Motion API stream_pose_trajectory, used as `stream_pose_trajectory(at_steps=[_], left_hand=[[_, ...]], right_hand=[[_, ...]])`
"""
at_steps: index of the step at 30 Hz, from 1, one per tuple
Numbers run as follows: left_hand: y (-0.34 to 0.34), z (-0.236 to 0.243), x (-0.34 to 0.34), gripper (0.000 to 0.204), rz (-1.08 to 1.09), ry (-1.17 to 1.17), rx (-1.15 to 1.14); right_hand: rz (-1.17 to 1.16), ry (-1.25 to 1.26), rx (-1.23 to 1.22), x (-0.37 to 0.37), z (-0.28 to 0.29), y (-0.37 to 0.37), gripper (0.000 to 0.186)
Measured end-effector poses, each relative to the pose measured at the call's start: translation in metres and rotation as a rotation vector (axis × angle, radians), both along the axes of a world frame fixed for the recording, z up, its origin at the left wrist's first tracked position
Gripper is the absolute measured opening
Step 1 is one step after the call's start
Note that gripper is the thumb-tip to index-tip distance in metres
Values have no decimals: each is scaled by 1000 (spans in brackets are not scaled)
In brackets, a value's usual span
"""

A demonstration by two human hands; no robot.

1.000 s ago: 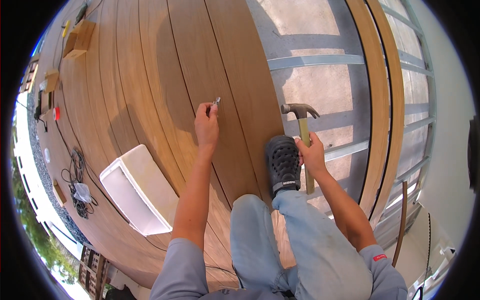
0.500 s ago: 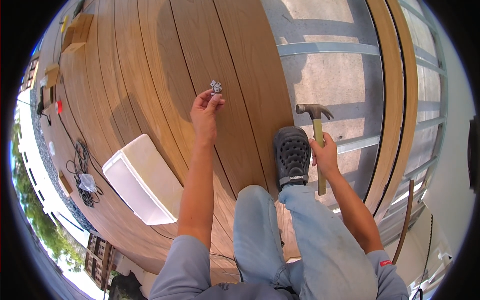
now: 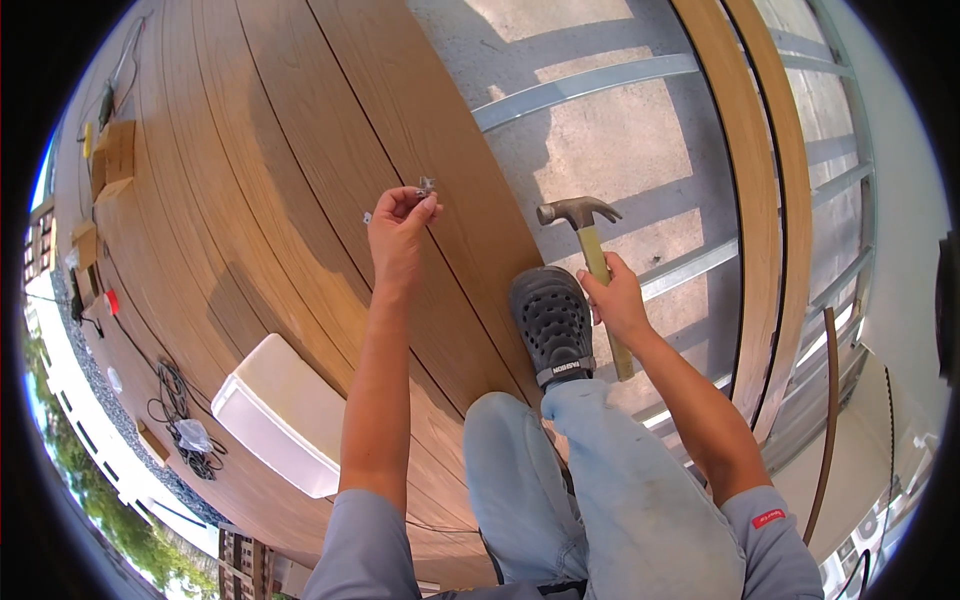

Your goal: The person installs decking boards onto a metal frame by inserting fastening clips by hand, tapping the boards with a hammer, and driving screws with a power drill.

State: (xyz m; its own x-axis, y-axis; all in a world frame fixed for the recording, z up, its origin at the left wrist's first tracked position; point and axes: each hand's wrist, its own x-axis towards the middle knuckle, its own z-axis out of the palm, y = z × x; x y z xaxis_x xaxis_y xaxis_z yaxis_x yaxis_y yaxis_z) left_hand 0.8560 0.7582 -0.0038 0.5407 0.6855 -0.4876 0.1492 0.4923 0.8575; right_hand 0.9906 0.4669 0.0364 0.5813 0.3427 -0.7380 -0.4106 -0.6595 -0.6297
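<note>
My left hand (image 3: 405,225) holds small silver metal clips (image 3: 426,187) between its fingertips, above the brown deck boards (image 3: 460,235). A separate small pale metal piece (image 3: 368,219) shows just left of that hand. My right hand (image 3: 615,300) is wrapped round the yellowish handle of a claw hammer (image 3: 583,214), its head raised beside the open framing. My dark clog (image 3: 548,315) rests by the boards' edge next to that hand.
Galvanised joists (image 3: 590,88) cross concrete at the right, with two loose boards (image 3: 770,150) over them and a wall (image 3: 890,280) beyond. At left lie a white foam box (image 3: 290,390), coiled cables (image 3: 175,410), cardboard boxes (image 3: 112,160) and a red tape roll (image 3: 112,303).
The view has shifted over the deck. A small separate piece now shows left of my left hand. The cluster of clips, clearer half a second ago, is now partly behind my fingers.
</note>
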Motion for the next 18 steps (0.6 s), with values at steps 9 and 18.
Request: stream_pose_trajectory(at_steps=[9,18], left_hand=[[33,-4,111,18,-555,304,1027],[24,-47,159,31,-590,369,1405]], right_hand=[[-30,14,-49,8,6,-6,34],[-77,6,-52,10,8,-20,36]])
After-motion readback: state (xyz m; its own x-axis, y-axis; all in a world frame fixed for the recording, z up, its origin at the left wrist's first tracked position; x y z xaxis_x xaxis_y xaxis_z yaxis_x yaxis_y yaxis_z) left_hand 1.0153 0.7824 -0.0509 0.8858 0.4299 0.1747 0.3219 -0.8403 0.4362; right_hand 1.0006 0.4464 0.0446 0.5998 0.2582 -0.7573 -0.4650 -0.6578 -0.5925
